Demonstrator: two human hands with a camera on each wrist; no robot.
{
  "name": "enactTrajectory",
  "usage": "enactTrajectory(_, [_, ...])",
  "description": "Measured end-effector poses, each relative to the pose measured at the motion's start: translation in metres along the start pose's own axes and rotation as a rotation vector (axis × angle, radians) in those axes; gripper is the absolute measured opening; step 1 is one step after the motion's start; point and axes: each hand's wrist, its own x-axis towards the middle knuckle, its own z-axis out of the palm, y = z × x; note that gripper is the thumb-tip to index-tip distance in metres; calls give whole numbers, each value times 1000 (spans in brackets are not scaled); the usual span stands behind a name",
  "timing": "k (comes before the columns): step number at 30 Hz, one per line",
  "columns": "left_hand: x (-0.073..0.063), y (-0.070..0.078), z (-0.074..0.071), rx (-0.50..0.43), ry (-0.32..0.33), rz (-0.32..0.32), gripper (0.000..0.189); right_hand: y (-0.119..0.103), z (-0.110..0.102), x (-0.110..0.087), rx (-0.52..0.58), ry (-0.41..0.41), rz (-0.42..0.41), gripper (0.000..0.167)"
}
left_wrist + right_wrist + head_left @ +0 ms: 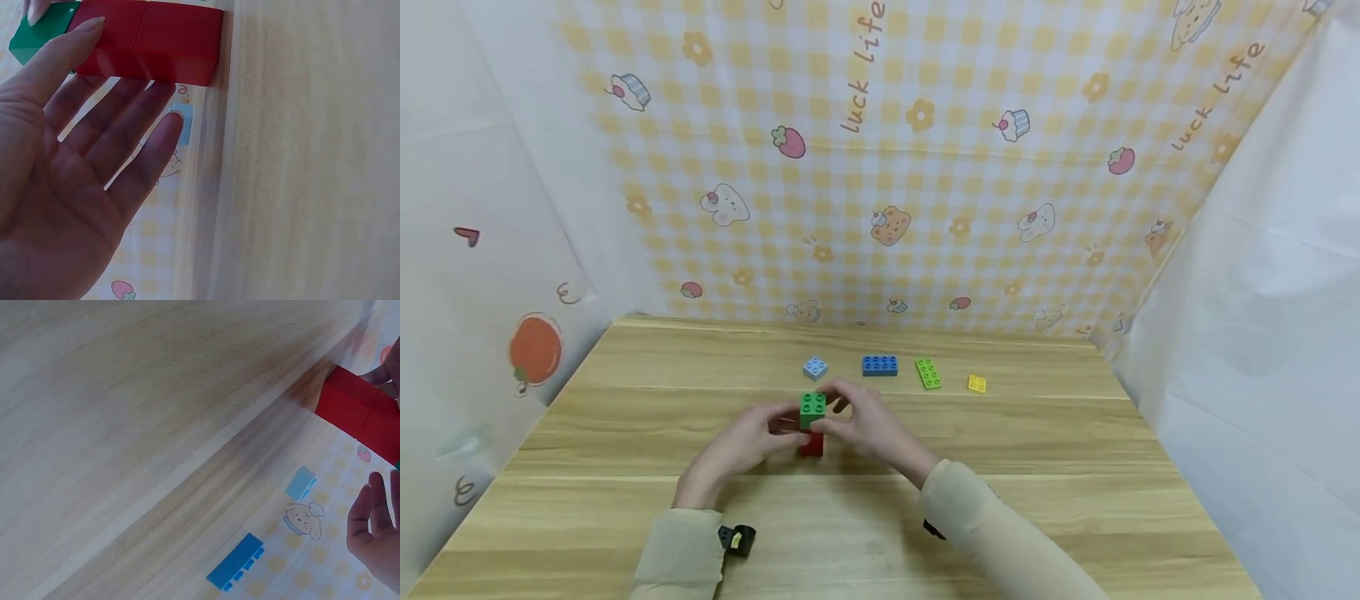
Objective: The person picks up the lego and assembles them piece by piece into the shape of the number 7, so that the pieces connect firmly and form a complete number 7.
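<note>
In the head view a green toy brick (pixel 812 406) with studs tops an upright stack of red bricks (pixel 813 444) on the table. Two red bricks (pixel 178 40) show end to end in the left wrist view, the green one (pixel 47 31) joined at their upper end. My left hand (pixel 745 437) holds the upper red brick, thumb on the near side and fingers behind. From the other side my right hand (pixel 871 423) pinches the green brick with thumb and fingers. Only part of the right hand (pixel 378 544) appears in the right wrist view.
Behind the stack lie a light blue brick (pixel 816 367), a blue brick (pixel 880 365), a lime green brick (pixel 928 373) and a small yellow brick (pixel 977 383). A checked cloth (pixel 917 167) hangs at the wooden table's (pixel 1037 500) back edge; white sheets stand at both sides.
</note>
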Motion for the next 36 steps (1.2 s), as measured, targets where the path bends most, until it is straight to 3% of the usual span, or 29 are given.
enactTrajectory(5, [1,0,-1,0,-2,-14,43,8,-6,-1,-34,-18,38,54])
enactTrajectory(14, [0,3,-2,20,18,-62,48,37,-37,1,-49,77,18,50])
enactTrajectory(26, [-1,2,0,16,20,-49,48,88,-67,0,-104,239,217,47])
enactTrajectory(36, [-1,1,3,24,35,-52,48,118,-80,-7,-161,277,341,46])
